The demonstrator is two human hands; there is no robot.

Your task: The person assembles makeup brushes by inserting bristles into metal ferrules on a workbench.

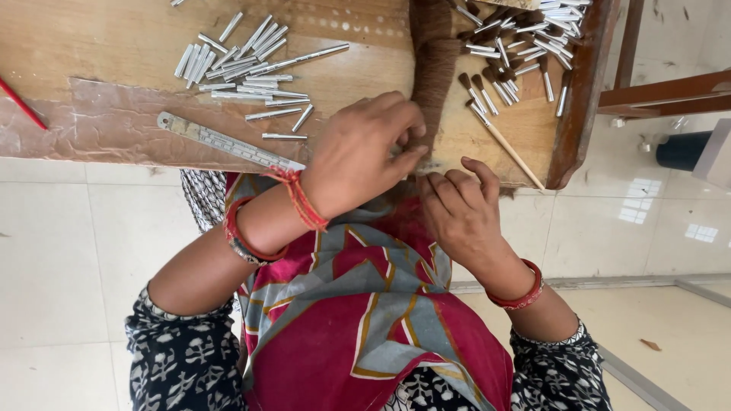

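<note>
On the worktop [114, 46] we see loose metal tubes [244, 65] above a steel ruler [228, 143]. Our left hand [362, 152] and right hand [457, 209] pinch a brown bristle bundle [432, 84] at the edge; finished brush heads [518, 53] lie right.

A thick hank of brown bristle hair [434, 76] lies as 1 long dark strand across the wooden workboard [114, 46], running from its far edge to its near edge, where the end is pinched between the fingertips of both hands.
</note>
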